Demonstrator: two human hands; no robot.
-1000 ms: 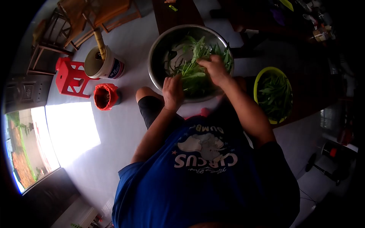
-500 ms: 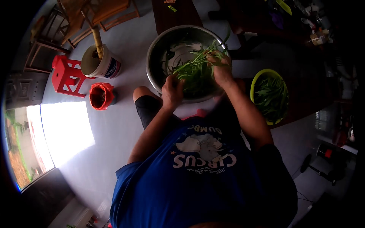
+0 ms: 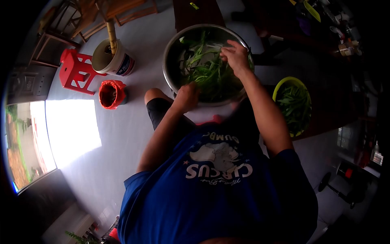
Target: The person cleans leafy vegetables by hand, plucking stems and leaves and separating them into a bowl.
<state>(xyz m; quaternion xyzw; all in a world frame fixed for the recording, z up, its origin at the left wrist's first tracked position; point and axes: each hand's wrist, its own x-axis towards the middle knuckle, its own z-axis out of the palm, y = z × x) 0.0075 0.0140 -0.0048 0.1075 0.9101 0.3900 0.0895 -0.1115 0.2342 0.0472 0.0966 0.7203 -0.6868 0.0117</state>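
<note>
Leafy greens (image 3: 211, 77) lie in the metal basin (image 3: 165, 65), between the hands. Left hand (image 3: 187, 97) curled at their near edge, grip unclear; right hand (image 3: 236, 59) apart from it, fingers loosely spread.

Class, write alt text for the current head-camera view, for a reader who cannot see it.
A seated person's left hand touches leafy greens in a wide metal basin, while the right hand is raised over them. More greens fill a yellow-green container at right; a red stool and white bucket stand at left.
</note>
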